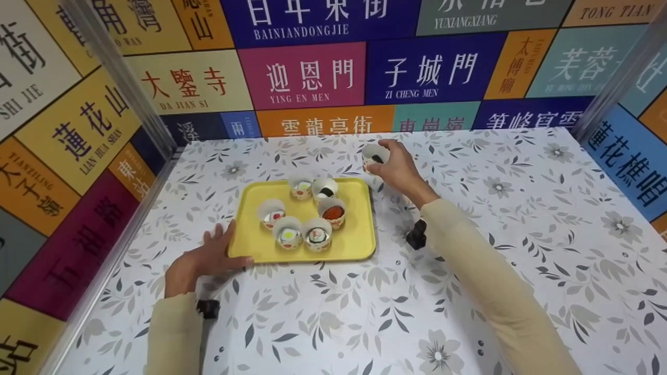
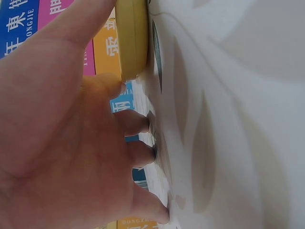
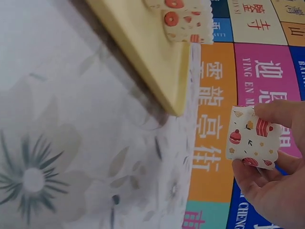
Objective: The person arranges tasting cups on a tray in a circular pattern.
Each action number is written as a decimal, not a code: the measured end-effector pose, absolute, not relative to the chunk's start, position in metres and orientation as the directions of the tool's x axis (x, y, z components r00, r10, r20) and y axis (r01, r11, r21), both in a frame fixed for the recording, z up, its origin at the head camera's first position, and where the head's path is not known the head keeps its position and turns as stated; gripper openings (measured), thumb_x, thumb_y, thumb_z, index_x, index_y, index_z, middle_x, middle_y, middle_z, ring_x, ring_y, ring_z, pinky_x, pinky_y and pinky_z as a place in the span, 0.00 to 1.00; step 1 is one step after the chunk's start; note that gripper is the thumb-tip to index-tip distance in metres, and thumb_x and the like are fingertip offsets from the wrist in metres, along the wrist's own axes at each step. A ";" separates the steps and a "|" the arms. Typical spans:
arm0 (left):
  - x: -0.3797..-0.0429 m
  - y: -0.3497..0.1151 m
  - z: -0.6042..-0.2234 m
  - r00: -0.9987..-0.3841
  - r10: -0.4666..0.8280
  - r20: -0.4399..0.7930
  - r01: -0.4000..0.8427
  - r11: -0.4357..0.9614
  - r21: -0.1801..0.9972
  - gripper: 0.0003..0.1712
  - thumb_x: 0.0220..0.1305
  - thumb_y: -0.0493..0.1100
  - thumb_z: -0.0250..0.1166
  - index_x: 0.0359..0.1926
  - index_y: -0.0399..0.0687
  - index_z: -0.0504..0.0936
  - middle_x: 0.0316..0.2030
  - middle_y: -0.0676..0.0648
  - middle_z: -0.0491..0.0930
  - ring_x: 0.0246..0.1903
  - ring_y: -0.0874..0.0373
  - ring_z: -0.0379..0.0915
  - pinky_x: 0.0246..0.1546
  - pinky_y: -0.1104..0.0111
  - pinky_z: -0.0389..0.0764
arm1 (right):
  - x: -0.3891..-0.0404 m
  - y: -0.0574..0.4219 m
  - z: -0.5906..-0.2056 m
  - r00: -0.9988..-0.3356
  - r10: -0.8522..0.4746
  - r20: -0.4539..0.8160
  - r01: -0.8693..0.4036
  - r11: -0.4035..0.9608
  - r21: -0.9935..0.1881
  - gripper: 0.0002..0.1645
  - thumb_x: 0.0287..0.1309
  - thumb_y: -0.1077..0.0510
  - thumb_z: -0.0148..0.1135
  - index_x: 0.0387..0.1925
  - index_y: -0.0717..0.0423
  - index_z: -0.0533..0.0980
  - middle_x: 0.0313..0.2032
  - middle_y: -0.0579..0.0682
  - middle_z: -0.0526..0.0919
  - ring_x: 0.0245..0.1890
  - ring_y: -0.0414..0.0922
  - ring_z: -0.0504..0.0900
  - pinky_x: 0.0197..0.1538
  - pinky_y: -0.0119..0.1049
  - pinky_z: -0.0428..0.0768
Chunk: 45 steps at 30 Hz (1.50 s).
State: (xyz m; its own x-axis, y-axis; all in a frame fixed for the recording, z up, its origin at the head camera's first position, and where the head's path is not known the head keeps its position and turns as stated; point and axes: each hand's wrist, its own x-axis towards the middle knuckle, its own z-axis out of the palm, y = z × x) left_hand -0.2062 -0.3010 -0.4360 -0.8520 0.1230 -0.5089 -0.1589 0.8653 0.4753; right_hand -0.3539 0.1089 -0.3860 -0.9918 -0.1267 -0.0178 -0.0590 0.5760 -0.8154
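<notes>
My right hand (image 1: 398, 165) pinches a small paper baking cup (image 3: 253, 136) printed with cakes and sweets, held up past the tray's far right corner. Something dark shows inside that cup in the head view. The yellow tray (image 1: 247, 208) lies flat on the table and bears several more such cups in a rough ring. Among them are one with an orange-red filling (image 1: 333, 213), one with a dark-topped piece (image 1: 326, 192) and one with a yellow-centred white piece (image 1: 289, 236). At the tray's near left corner my left hand (image 1: 208, 255) touches the edge, thumb and fingers spread out.
A white tablecloth (image 1: 437, 323) with grey leaves and flowers covers the table. Colourful panels with Chinese lettering (image 1: 307, 75) stand along the back and both sides. Clear upright strips (image 1: 151, 120) mark the corners. A small black device (image 1: 417, 235) sits at my right wrist.
</notes>
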 end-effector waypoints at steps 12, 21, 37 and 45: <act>-0.206 -0.301 -0.437 -0.859 0.110 -0.500 -0.155 0.874 0.460 0.70 0.56 0.74 0.64 0.79 0.54 0.26 0.78 0.37 0.20 0.76 0.33 0.12 0.73 0.32 0.31 | -0.347 0.063 -0.360 -0.971 -0.237 0.027 -0.174 0.625 -0.761 0.44 0.63 0.53 0.67 0.75 0.51 0.58 0.73 0.53 0.62 0.66 0.51 0.70 0.68 0.49 0.71; -0.206 -0.303 -0.437 -0.858 0.089 -0.506 -0.179 0.871 0.458 0.71 0.54 0.75 0.64 0.79 0.58 0.26 0.79 0.38 0.20 0.76 0.34 0.12 0.72 0.32 0.31 | -0.339 0.017 -0.358 -0.933 -0.358 0.042 -0.268 0.611 -0.744 0.41 0.65 0.54 0.61 0.76 0.50 0.57 0.75 0.52 0.58 0.72 0.49 0.63 0.67 0.48 0.71; -0.207 -0.303 -0.436 -0.858 0.130 -0.497 -0.139 0.873 0.468 0.70 0.59 0.73 0.63 0.79 0.50 0.26 0.77 0.33 0.18 0.75 0.30 0.11 0.72 0.32 0.31 | -0.332 -0.052 -0.368 -0.894 -0.444 0.063 -0.336 0.570 -0.750 0.41 0.64 0.55 0.63 0.75 0.47 0.58 0.68 0.51 0.65 0.59 0.45 0.71 0.63 0.41 0.76; -0.208 -0.303 -0.438 -0.857 0.156 -0.490 -0.115 0.871 0.478 0.69 0.60 0.73 0.62 0.79 0.48 0.25 0.76 0.31 0.17 0.74 0.28 0.10 0.72 0.32 0.30 | -0.335 -0.071 -0.381 -0.876 -0.481 0.040 -0.362 0.600 -0.713 0.41 0.64 0.55 0.64 0.75 0.48 0.60 0.68 0.53 0.66 0.62 0.46 0.70 0.68 0.41 0.73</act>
